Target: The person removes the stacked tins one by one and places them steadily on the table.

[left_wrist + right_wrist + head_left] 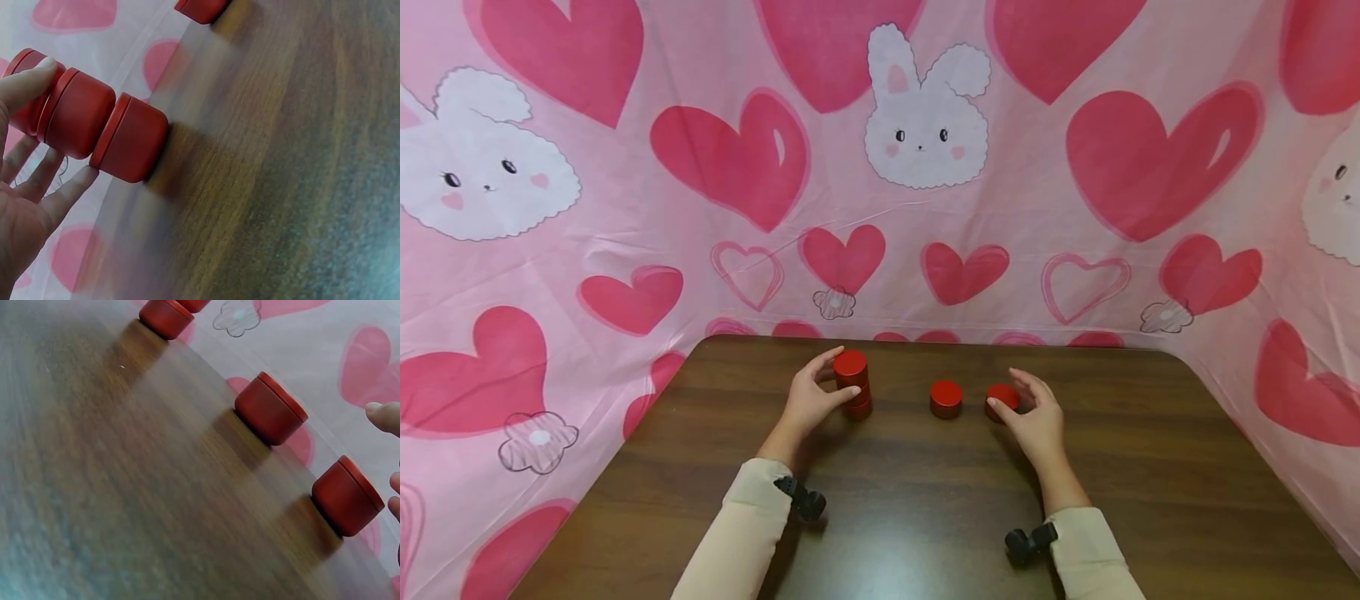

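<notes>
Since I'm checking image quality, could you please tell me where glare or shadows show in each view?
Head view: pale glare on the table, bottom centre; left wrist: shadow beside the lowest stacked red container, glare at lower right; right wrist: shadow beside the rightmost red container, glare at lower left.
</notes>
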Available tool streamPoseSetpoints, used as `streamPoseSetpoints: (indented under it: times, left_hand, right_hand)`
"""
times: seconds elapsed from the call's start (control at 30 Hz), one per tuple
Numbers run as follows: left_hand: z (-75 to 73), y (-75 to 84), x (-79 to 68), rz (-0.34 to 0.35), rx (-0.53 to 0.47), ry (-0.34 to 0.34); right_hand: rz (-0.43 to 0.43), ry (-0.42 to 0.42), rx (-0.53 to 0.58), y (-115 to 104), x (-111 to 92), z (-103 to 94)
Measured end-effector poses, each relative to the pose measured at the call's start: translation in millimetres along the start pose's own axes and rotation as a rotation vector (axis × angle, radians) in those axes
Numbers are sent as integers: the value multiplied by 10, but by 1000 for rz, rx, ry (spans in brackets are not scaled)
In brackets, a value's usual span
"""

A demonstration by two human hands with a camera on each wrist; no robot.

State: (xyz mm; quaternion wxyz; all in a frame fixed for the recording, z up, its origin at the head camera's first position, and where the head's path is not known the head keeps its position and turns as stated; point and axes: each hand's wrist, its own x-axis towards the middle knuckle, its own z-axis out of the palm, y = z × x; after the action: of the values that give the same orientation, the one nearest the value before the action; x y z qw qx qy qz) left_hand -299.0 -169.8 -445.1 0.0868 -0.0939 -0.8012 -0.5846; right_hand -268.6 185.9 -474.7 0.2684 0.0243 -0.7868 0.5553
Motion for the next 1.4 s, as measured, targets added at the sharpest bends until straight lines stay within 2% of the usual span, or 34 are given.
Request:
streamPoseSetpoints:
  times: [0.23, 0.4, 0.73, 0.8, 1.03, 1.4]
  left_hand:
    - [11, -21, 3, 3, -29, -2]
    - [13, -63, -6, -22, -52, 0]
    - [39, -105, -55, -102, -47, 43]
    - [40, -112, -63, -110, -50, 46]
    - [66, -186, -65, -123, -52, 43]
    - [107, -206, -92, -110, -56, 56]
  right_hand:
    - [-1, -47, -3, -45, 23, 48]
    - [-5, -79, -9, -91, 25, 79]
    - [-79, -140, 31, -181, 50, 135]
    - [-88, -160, 42, -250, 46, 152]
    - [-161, -204, 66, -713, -27, 174]
    - [-203, -259, 143, -921, -63, 360]
